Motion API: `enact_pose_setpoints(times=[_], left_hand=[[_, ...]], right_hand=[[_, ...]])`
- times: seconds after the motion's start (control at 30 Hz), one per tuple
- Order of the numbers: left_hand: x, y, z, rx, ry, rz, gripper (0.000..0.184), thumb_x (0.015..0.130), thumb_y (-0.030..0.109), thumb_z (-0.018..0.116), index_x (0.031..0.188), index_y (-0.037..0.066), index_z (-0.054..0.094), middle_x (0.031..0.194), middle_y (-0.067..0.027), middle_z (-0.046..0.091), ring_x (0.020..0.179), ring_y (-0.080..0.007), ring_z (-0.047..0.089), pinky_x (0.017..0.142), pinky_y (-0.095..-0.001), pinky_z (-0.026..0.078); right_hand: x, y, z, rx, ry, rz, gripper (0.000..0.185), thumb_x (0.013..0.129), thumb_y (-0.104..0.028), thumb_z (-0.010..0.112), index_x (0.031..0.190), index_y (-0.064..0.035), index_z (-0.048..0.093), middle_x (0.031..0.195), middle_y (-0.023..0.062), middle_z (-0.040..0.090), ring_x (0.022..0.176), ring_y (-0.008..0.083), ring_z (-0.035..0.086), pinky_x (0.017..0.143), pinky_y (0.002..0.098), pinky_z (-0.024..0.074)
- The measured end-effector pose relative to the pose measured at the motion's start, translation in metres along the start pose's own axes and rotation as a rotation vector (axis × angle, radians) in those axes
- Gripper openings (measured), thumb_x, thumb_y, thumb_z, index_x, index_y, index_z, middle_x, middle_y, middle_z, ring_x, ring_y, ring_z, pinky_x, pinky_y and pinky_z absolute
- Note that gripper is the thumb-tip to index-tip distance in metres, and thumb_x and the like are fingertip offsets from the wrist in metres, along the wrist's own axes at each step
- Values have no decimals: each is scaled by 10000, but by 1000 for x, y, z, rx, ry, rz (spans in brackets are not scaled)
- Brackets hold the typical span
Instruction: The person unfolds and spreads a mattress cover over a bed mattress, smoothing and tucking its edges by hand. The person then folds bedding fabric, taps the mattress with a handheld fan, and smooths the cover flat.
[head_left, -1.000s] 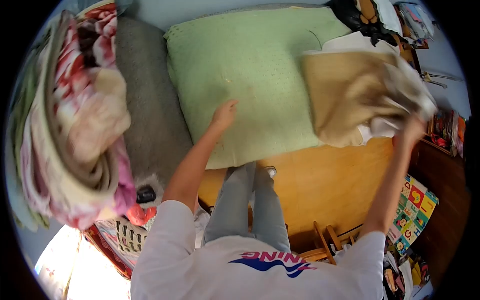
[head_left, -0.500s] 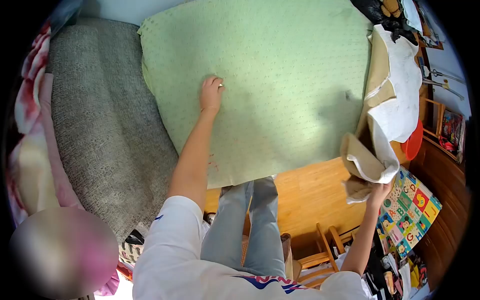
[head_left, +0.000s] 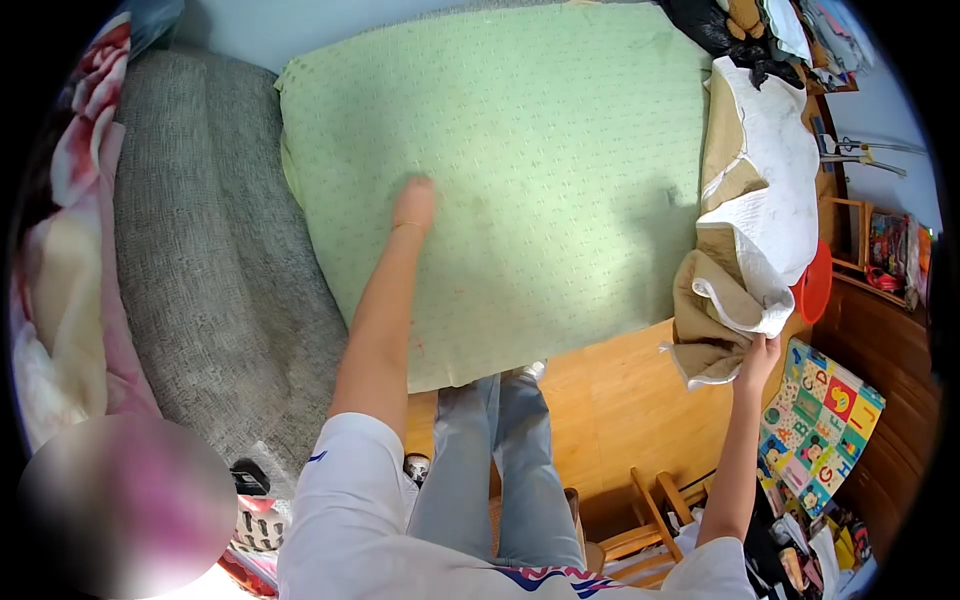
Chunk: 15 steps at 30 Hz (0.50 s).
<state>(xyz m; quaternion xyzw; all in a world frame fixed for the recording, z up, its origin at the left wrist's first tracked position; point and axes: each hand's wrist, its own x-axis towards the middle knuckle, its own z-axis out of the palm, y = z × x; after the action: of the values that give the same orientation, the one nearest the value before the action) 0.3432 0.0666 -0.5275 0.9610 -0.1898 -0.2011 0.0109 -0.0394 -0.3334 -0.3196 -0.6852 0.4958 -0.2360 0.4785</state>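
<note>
A pale green patterned mattress cover [head_left: 530, 190] lies spread across the middle of the view. Over its left part is my left hand [head_left: 414, 203], its fingers smeared by motion, so what they hold, if anything, cannot be made out. My right hand [head_left: 760, 362] is closed on the lower end of a beige and white cloth pad [head_left: 770, 190], which lies bunched and folded along the right edge of the green surface. The pad's lower corner hangs over the wooden floor.
A grey woven sofa surface [head_left: 220, 250] runs along the left, beside a red and cream blanket [head_left: 70, 290]. At right are a red basin [head_left: 814, 284] and an alphabet mat [head_left: 820, 425]. A wooden chair [head_left: 645, 525] stands near my legs. Black bags [head_left: 700, 25] lie top right.
The beige and white pad has gone from lying over the green surface's right part to a bunched strip at its edge. My right hand moved down and towards me; my left hand moved slightly left.
</note>
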Motion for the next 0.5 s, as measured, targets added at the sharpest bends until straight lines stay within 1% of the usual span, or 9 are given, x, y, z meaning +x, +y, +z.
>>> enact_pose_setpoints(times=[0.03, 0.07, 0.23, 0.3, 0.33, 0.37, 0.4, 0.47, 0.5], left_hand=[[-1, 1, 2, -199, -19, -141, 149, 890, 72, 496, 992, 14, 588, 1018, -139, 591, 906, -255, 587, 788, -342, 505], [-6, 1, 3, -199, -20, -144, 149, 890, 72, 496, 992, 14, 588, 1018, -139, 591, 906, -255, 587, 788, -342, 505], [-64, 19, 10, -977, -45, -320, 180, 881, 158, 554, 989, 29, 621, 987, -101, 633, 916, -211, 596, 777, -331, 483], [-118, 55, 86, -1053, -66, 80, 184, 861, 150, 575, 995, 36, 630, 958, -106, 648, 890, -196, 606, 776, -329, 478], [-122, 60, 89, -1110, -113, 53, 190, 836, 129, 586, 996, 38, 631, 936, -128, 646, 876, -243, 611, 776, -356, 475], [-159, 88, 50, -868, -219, 256, 206, 819, 113, 578, 1002, 36, 630, 945, -152, 638, 893, -293, 603, 779, -389, 472], [-189, 110, 67, -1001, -475, 321, 222, 813, 122, 581, 1012, 33, 624, 973, -172, 625, 928, -325, 586, 794, -411, 461], [-243, 137, 114, -925, -513, 881, 224, 863, 176, 541, 1021, 42, 626, 1031, -149, 617, 1001, -307, 578, 861, -396, 448], [-264, 149, 124, -801, -325, 1011, 221, 865, 187, 535, 1016, 61, 635, 1059, -128, 614, 1034, -296, 565, 884, -384, 438]], right_hand=[[0, 4, -1, 22, 5, 12, 307, 883, -39, 483, 1170, 56, 536, 1133, 89, 589, 1000, 149, 556, 877, 279, 428], [2, 8, 0, 22, 2, 12, 307, 883, -39, 483, 1170, 56, 536, 1133, 89, 589, 1000, 149, 556, 877, 279, 428], [9, 22, 19, 42, -11, -24, 307, 889, -49, 502, 1181, 36, 537, 1155, 87, 588, 1028, 154, 554, 899, 294, 420], [21, 25, 35, 96, -11, 0, 303, 889, -56, 511, 1177, 33, 542, 1145, 89, 592, 1015, 159, 561, 884, 296, 429], [28, 25, 46, 162, 1, 13, 299, 890, -64, 520, 1173, 30, 546, 1136, 91, 597, 1002, 164, 569, 869, 298, 438], [36, 23, 57, 145, 9, 21, 295, 889, -72, 530, 1166, 27, 553, 1120, 92, 604, 988, 166, 574, 850, 296, 446], [45, 21, 68, 129, 18, 30, 290, 889, -81, 541, 1158, 24, 559, 1104, 92, 610, 974, 168, 579, 831, 294, 454], [58, 17, 95, 92, 29, -18, 282, 893, -148, 582, 1119, 21, 577, 1071, 81, 615, 924, 160, 581, 784, 293, 461], [63, 12, 109, 74, 39, 1, 275, 893, -145, 582, 1112, 22, 582, 1054, 78, 621, 914, 156, 582, 781, 291, 460]])
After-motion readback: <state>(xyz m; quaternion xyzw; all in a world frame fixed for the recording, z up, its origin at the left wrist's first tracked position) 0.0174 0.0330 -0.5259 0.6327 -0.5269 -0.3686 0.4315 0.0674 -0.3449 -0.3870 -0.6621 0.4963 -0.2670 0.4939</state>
